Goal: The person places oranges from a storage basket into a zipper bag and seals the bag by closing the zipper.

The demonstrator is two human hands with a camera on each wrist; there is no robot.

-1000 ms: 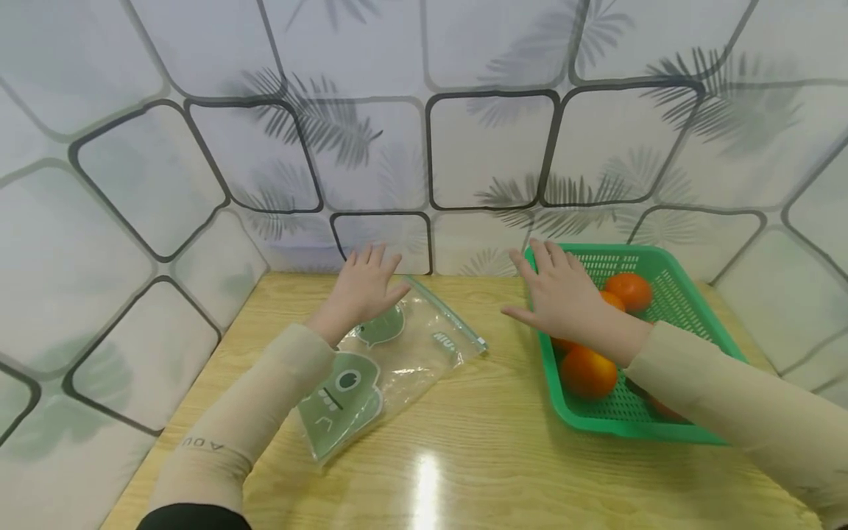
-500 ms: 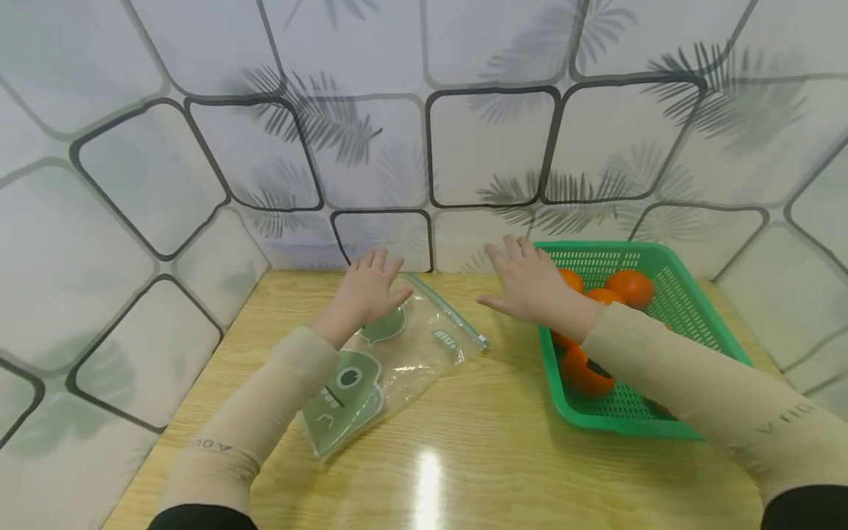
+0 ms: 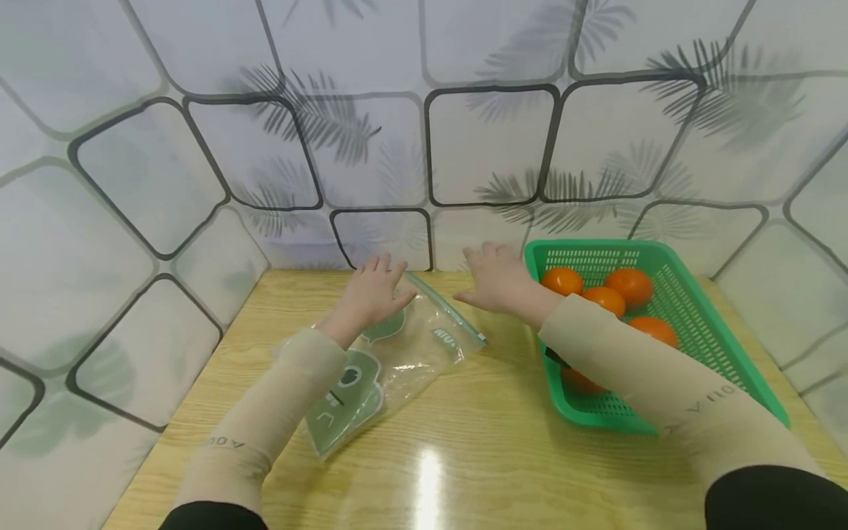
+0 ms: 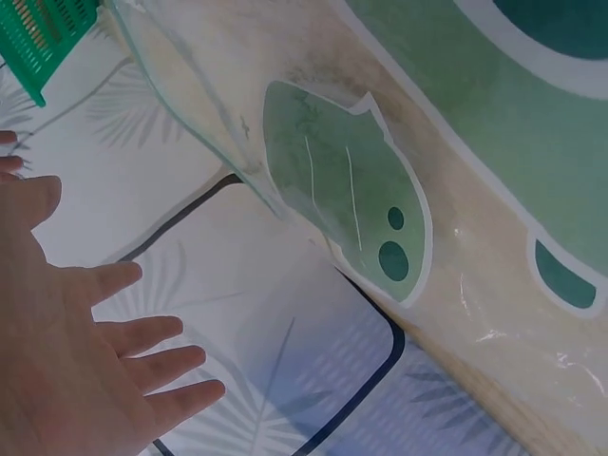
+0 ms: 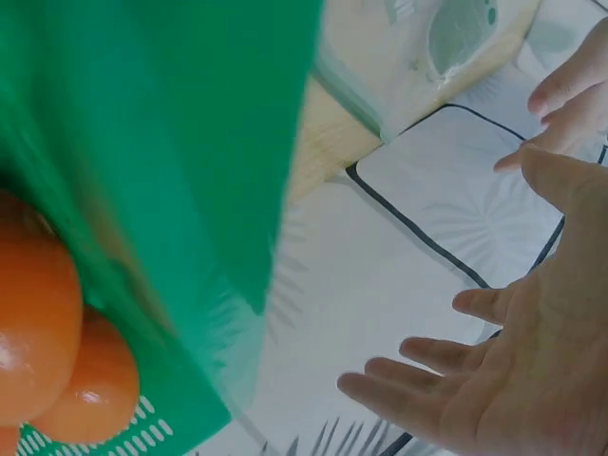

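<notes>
My left hand [image 3: 371, 296] hovers with spread fingers over the upper part of a clear zip bag [image 3: 417, 361] printed with green cartoon monsters. The bag lies flat on the table, its green zip edge slanting along the upper right. My right hand [image 3: 498, 280], fingers also spread and holding nothing, is just left of a green plastic basket [image 3: 712, 324]. Inside the basket sit several orange fruits [image 3: 629, 285], which look like tangerines; my right forearm covers part of them. In the left wrist view the palm [image 4: 57, 370] faces the camera side, with nothing in the fingers.
A wooden table [image 3: 464, 456] carries the bag and the basket. Behind it and at its sides rise walls [image 3: 490, 147] covered in a leaf-and-stone pattern. A bright light reflection shows on the tabletop near the front.
My right hand has moved left from above the basket to beside it, uncovering more fruits. My left hand has shifted slightly to the right. Bag and basket stay in place.
</notes>
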